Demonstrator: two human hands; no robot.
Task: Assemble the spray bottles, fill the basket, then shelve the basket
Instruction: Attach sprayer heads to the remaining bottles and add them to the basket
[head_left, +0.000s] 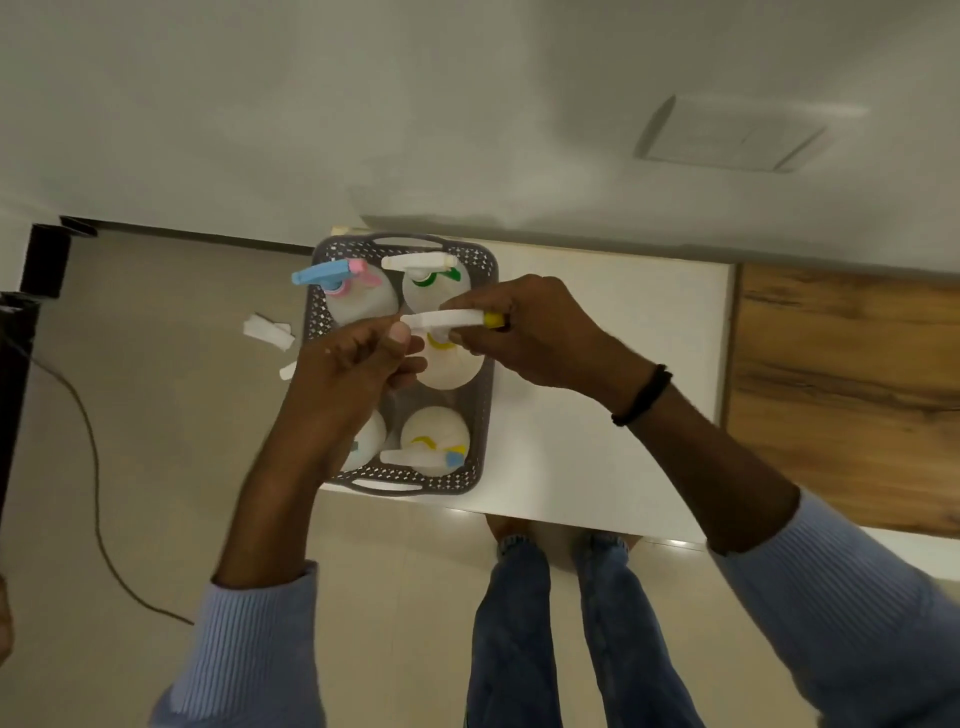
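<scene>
Spray bottle (451, 364) going into basket (485, 291), nearly full
Right hand (524, 332) grips its trigger head, left hand (358, 364) curled beside, grip unclear; next: seat it w/ others

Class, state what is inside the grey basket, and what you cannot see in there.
The grey basket holds upright spray bottles: a blue-and-pink head, a green-trimmed one, a yellow-nozzled head in the right hand, one blue-tipped. The left hand and forearm cover the middle-left slot and part of another bottle.

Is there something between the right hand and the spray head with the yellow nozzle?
No. The right hand already grips the spray head over its bottle in the basket; the left hand is beside it, not between.
</scene>
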